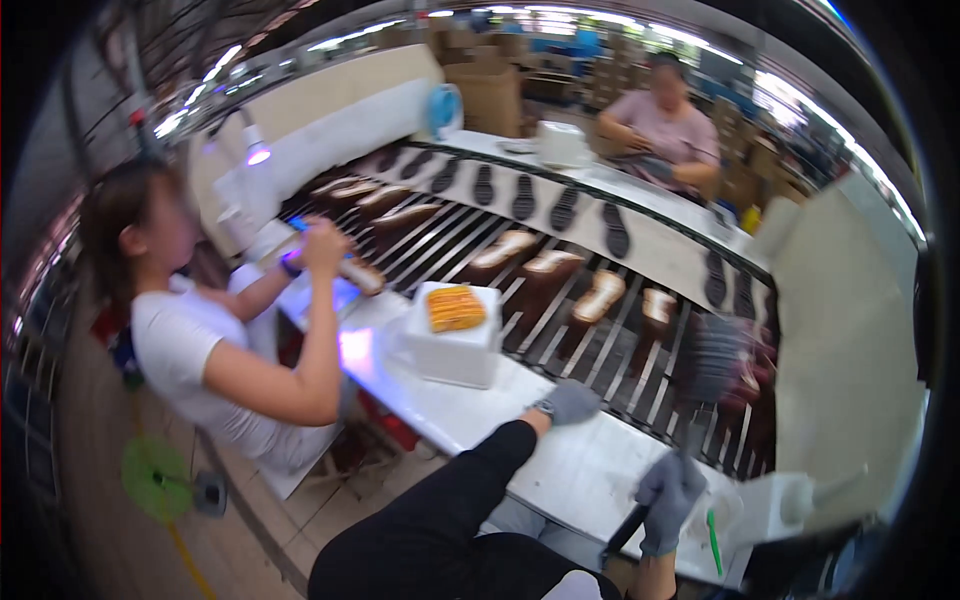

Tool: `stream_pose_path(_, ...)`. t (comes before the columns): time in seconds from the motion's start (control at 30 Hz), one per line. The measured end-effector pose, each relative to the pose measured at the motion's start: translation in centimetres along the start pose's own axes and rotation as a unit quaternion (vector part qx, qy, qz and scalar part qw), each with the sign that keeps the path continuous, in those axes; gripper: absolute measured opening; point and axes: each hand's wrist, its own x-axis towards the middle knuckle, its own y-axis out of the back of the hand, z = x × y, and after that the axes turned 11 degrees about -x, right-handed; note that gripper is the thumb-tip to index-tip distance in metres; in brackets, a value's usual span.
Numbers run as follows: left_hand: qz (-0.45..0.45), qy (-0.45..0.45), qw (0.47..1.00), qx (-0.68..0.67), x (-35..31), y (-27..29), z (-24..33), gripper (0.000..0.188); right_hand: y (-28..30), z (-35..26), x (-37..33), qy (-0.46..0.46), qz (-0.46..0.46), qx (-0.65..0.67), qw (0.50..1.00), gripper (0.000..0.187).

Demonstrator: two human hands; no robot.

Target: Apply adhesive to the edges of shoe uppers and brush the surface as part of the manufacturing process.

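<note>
My left hand (pixel 574 403), in a grey glove, lies on the edge of the white worktop (pixel 575 460) beside the slatted conveyor, its fingers blurred but seemingly laid flat with nothing in them. My right hand (pixel 670 503), also gloved in grey, is closed at the right part of the worktop. A dark, narrow handle-like piece (pixel 626 530) sticks out below its fist; its kind is too blurred to tell. Beyond that hand, a dark ridged shoe sole (pixel 712 358) and dark red shoe uppers (pixel 748 368) are at the conveyor's right end, smeared by motion.
Brown shoe uppers (pixel 598 297) with pale bottoms stand on the conveyor slats (pixel 470 232); dark soles (pixel 523 197) line a pale shelf behind. A white box (pixel 455 345) bears an orange-yellow pad (pixel 455 308). A green stick (pixel 714 542) lies right. Co-workers sit left (pixel 200 330) and across (pixel 665 130).
</note>
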Motion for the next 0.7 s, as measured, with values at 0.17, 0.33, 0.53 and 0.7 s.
stream_pose_path(0.17, 0.08, 0.037, 0.996, -0.025, -1.3, -3.2, -3.4, 0.043, -0.9, 8.4, -1.9, 0.246, -0.417, -0.269, 0.833, 0.021)
stream_pose_path(0.33, 0.149, 0.011, 0.988, -0.029, -2.9, -3.7, -4.1, 0.038, -0.2, 3.7, 2.3, 0.098, -0.134, -0.099, 0.981, 0.016)
stream_pose_path(0.53, 0.041, 0.023, 0.999, -0.012, 0.6, -2.2, 0.2, 0.036, 1.4, 5.5, 1.5, 0.158, -0.451, -0.35, 0.806, 0.038)
stream_pose_path(0.7, 0.075, 0.031, 0.996, -0.047, -0.9, -3.0, -1.5, 0.039, 0.0, -2.9, 2.6, 0.031, -0.244, -0.107, 0.963, 0.022)
